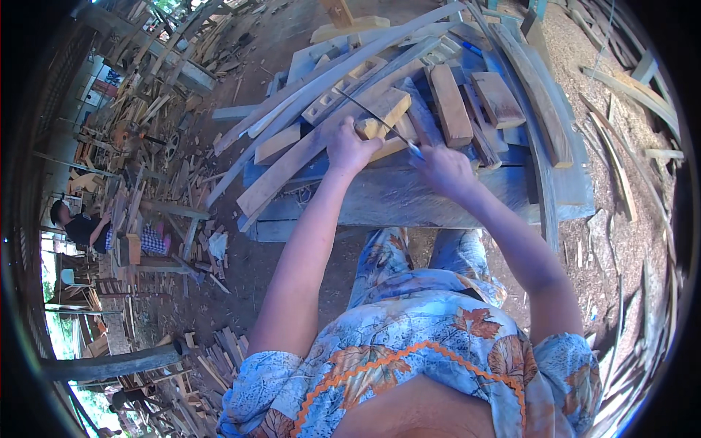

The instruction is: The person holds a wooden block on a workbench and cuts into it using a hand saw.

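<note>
My left hand grips the near end of a short, pale wooden block, which lies tilted on a pile of lumber. In my right hand is the pale handle of a thin, dark file. Its long rod slants across the block toward the far left. Beneath my left hand runs a long wooden board. Two more thick wooden pieces lie right of the block: an upright-lying one and a shorter one.
The worn wooden bench stands right before me, heaped with boards and a slotted piece. A long curved plank lies along its right side. Wood scraps litter the ground on the left, where another person is. Sawdust and offcuts cover the right.
</note>
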Demonstrator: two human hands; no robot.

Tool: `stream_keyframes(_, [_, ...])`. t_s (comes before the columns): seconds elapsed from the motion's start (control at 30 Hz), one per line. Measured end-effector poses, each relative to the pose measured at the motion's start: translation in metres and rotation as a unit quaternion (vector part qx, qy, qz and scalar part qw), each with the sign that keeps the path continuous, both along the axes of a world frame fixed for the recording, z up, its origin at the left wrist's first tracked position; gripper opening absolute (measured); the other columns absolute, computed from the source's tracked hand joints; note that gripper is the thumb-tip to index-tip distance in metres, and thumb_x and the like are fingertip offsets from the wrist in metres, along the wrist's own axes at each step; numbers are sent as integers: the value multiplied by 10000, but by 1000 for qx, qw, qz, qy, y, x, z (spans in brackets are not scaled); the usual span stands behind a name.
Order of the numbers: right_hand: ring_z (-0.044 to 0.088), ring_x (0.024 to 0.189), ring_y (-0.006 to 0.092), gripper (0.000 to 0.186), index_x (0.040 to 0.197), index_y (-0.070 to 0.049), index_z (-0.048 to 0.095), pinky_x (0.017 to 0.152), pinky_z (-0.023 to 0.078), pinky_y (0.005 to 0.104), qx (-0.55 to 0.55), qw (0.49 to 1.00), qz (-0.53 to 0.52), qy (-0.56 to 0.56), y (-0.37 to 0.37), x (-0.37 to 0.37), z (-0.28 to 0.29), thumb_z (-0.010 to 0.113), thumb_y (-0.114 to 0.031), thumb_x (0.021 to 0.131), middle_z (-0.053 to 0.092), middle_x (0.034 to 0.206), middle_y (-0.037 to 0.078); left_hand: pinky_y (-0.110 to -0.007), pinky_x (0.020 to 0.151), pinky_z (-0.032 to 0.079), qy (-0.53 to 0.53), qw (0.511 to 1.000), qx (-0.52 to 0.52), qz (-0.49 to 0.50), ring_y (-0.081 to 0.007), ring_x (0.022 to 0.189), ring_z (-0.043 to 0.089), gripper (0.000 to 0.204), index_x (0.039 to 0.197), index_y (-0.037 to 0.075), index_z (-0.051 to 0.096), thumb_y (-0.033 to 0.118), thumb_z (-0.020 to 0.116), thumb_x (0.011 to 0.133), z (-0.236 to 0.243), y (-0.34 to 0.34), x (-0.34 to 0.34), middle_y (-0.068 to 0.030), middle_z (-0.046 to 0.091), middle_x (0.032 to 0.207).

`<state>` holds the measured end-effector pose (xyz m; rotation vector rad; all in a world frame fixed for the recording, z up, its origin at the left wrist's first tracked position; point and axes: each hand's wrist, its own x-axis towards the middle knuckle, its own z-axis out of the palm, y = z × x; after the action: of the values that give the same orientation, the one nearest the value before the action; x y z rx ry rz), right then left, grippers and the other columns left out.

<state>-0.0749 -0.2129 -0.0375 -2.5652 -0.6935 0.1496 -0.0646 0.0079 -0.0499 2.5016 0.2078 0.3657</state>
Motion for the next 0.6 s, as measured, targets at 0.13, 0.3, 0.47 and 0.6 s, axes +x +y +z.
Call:
stream_keyframes(0.13, [636, 776, 343, 301, 938, -65, 623, 693, 489, 449, -18, 999, -20, 28, -35, -28, -2, 523, -344, 887, 648, 792, 175, -427, 757, 486, -22, 999, -27, -9, -361, 866, 620, 569, 942, -21, 518, 337, 759, 571, -4, 1, 3, -206, 627, 872])
stream_keyframes(0.3, [644, 802, 330, 289, 938, -67, 636, 721, 499, 435, -35, 999, -10, 37, -15, -3, 15, 511, -323, 888, 658, 819, 166, -424, 759, 486, -28, 999, -22, -4, -361, 867, 618, 566, 929, -17, 516, 331, 771, 564, 0, -4, 0, -206, 626, 865])
stream_keyframes(0.47, [651, 825, 316, 285, 885, -67, 660, 736, 503, 421, -4, 1000, -12, 18, 36, 33, 15, 513, -311, 881, 666, 839, 157, -425, 766, 486, 25, 1000, 6, 14, -359, 861, 619, 577, 938, -13, 517, 327, 783, 555, 5, -9, 0, -196, 625, 853])
stream_keyframes(0.6, [648, 809, 323, 284, 910, -74, 644, 726, 501, 431, -8, 1000, -9, 28, 17, 15, 4, 513, -324, 884, 661, 828, 166, -425, 786, 479, 9, 1000, -20, 9, -358, 900, 608, 578, 949, -16, 515, 332, 774, 567, -2, -2, 1, -203, 618, 897])
